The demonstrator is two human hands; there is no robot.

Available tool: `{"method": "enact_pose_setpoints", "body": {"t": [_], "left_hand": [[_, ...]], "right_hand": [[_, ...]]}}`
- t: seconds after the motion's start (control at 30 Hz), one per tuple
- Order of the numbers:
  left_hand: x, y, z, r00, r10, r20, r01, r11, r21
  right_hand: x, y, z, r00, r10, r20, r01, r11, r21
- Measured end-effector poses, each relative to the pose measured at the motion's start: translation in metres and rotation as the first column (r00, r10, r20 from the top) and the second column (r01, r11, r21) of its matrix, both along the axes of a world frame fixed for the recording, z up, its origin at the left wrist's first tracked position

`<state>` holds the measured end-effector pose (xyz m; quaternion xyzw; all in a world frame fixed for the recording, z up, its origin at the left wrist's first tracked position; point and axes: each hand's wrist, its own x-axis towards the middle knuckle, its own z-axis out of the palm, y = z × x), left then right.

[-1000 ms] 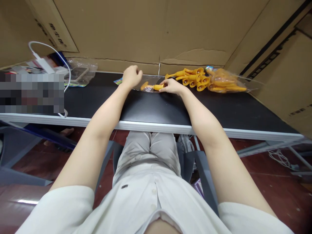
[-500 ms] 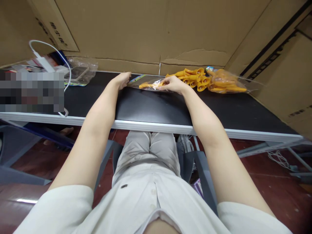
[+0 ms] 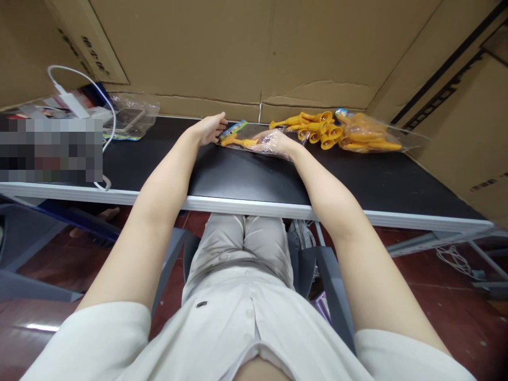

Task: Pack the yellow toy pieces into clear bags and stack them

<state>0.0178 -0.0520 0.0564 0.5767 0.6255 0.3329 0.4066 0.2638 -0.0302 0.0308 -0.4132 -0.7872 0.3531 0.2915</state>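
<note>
Clear plastic bag slid over right hand gripping yellow plastic horn; left hand spread beside bag's left edge

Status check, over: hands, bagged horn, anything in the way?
Left hand beside the label of the clear bag, contact unclear. Right hand under its plastic, by yellow horn. Loose horns piled rightward, seemingly not blocking.

Soft, even light leaves a sheen on the black tabletop; the view stretches at its edges
</note>
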Motion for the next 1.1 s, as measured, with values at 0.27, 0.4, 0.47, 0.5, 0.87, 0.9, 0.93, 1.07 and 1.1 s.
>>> {"method": "enact_pose_setpoints", "body": {"t": [0.27,0.4,0.47,0.5,0.87,0.9,0.93,1.07,1.1], "left_hand": [[0.0,0.017,-0.018,0.994,0.03,-0.107,0.009,0.941,0.34],[0.005,0.014,-0.022,0.971,-0.037,-0.237,0.116,0.939,0.325],[0.008,0.012,-0.022,0.956,-0.036,-0.292,0.131,0.94,0.314],[0.01,0.012,-0.022,0.949,-0.026,-0.313,0.128,0.942,0.31],[0.015,0.005,-0.018,0.919,0.006,-0.394,0.113,0.955,0.276],[0.015,0.004,-0.017,0.915,0.008,-0.402,0.114,0.954,0.278],[0.015,0.003,-0.017,0.912,0.013,-0.409,0.113,0.953,0.283],[0.015,0.002,-0.016,0.896,0.028,-0.444,0.118,0.947,0.297],[0.014,0.001,-0.016,0.891,0.026,-0.453,0.123,0.947,0.298]], "right_hand": [[-0.001,-0.006,0.004,1.0,-0.015,-0.001,0.015,0.997,-0.071],[-0.001,0.0,0.002,1.0,-0.022,-0.017,0.02,0.997,-0.074],[0.0,0.004,0.0,0.999,-0.009,-0.035,0.006,0.997,-0.074],[0.001,0.006,-0.001,0.999,-0.01,-0.039,0.007,0.997,-0.08],[0.005,0.002,0.004,0.99,0.001,-0.14,-0.032,0.976,-0.217],[0.005,0.001,0.004,0.988,0.0,-0.156,-0.037,0.972,-0.233],[0.004,0.001,0.004,0.985,0.0,-0.17,-0.041,0.97,-0.24],[0.003,0.001,0.003,0.977,-0.008,-0.212,-0.044,0.97,-0.24],[0.003,0.002,0.002,0.976,-0.011,-0.217,-0.043,0.97,-0.24]]}}
